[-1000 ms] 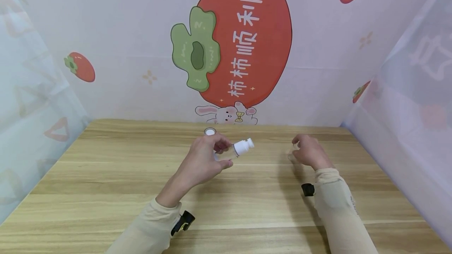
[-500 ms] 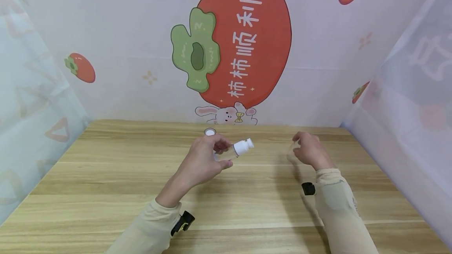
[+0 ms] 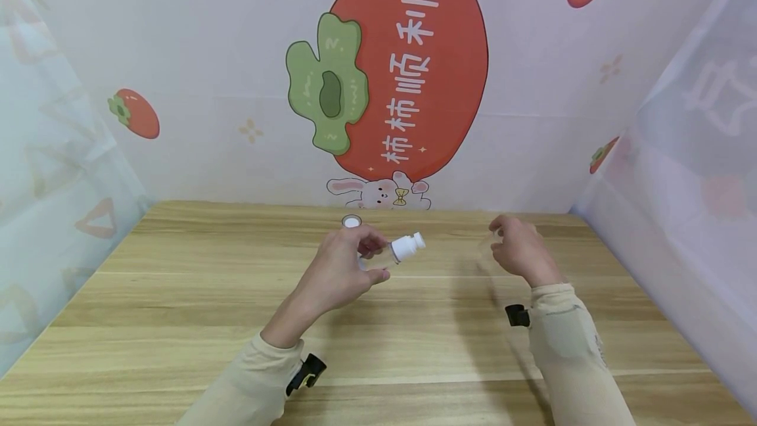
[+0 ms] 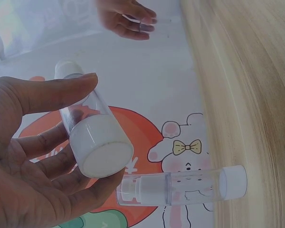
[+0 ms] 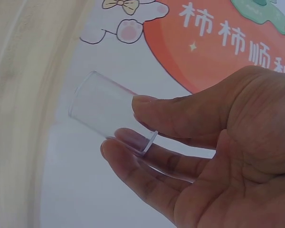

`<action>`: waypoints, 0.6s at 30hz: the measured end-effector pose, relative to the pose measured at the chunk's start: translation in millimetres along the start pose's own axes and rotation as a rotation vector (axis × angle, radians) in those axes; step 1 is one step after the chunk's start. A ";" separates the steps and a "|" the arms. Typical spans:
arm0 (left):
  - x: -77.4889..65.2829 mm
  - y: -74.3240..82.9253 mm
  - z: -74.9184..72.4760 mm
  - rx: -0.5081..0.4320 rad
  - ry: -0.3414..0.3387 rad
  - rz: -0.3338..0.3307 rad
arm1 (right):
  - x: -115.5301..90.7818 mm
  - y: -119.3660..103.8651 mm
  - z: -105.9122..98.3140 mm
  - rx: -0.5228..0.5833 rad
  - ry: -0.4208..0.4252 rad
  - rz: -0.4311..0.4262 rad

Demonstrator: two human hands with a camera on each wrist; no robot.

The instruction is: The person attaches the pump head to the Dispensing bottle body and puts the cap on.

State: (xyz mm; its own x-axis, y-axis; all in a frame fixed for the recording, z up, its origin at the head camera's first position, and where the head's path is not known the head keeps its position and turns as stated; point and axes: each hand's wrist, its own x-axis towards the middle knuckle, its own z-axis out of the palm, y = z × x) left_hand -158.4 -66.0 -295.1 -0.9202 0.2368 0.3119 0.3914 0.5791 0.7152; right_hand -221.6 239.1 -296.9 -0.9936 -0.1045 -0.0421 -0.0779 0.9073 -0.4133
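My left hand point(image 3: 340, 271) holds a clear pump bottle point(image 4: 102, 147) with a white base and white pump head, tilted above the table, its pump end pointing right in the head view. Thumb and fingers curl round its body. Off to the right, my right hand point(image 3: 522, 252) pinches a clear cylindrical cap point(image 5: 102, 107) between thumb and fingers. In the right wrist view the cap tilts away from the palm; it is faint in the head view. A second clear pump bottle point(image 4: 194, 187) stands upright behind my left hand, with a clear cap over its white pump.
The wood-grain table point(image 3: 177, 307) meets a white printed cloth backdrop point(image 3: 236, 51) at its far edge. Cloth sheets hang along the left and right sides. A black strap mount point(image 3: 306, 373) sits at the left wrist, another black mount point(image 3: 517, 315) at the right.
My right hand has shifted slightly up and to the right with the cap, and its shadow on the table has slid left. My left hand and the pump bottle stay in place.
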 end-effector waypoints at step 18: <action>0.8 -1.4 0.4 0.003 -0.003 0.011 | -8.1 -14.6 -7.0 0.026 0.048 -0.096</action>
State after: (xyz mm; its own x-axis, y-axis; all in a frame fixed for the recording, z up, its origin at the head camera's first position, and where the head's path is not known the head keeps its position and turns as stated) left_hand -159.7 -66.3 -296.1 -0.9160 0.2456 0.3173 0.4012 0.5785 0.7102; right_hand -212.9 229.6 -284.2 -0.9845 -0.1701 0.0425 -0.1714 0.8829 -0.4372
